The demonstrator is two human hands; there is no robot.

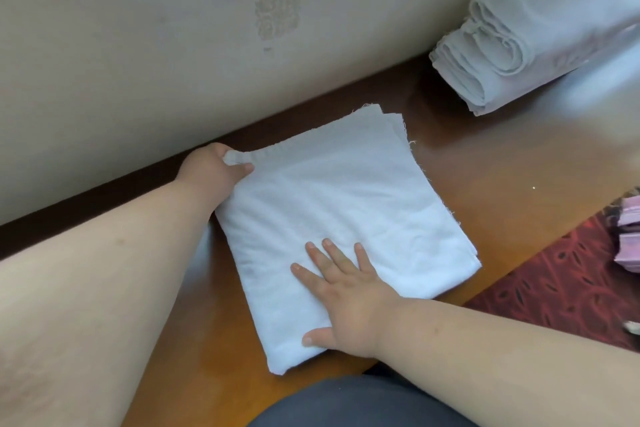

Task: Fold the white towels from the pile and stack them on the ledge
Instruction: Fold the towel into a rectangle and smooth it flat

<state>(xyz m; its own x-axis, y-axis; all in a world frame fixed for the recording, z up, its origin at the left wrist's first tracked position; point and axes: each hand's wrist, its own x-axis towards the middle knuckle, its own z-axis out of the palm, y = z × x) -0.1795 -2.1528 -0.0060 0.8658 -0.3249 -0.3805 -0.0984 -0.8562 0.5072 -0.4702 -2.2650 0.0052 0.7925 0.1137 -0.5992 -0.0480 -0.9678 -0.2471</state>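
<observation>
A white towel (pixel 332 198) lies folded into a rectangle on the brown wooden ledge (pixel 485 163), its frayed edges toward the far right. My left hand (pixel 214 170) pinches the towel's far left corner close to the wall. My right hand (pixel 346 295) rests flat on the towel's near part, fingers spread and pressing down. A stack of folded white towels (pixel 502 55) sits on the ledge at the upper right, against the wall.
A beige wall (pixel 173 45) with a faint stain rises right behind the ledge. Red patterned carpet (pixel 561 284) lies beyond the ledge's right edge, with pink and white cloth (pixel 628 236) at the frame's right border. Dark clothing (pixel 346 406) shows at the bottom.
</observation>
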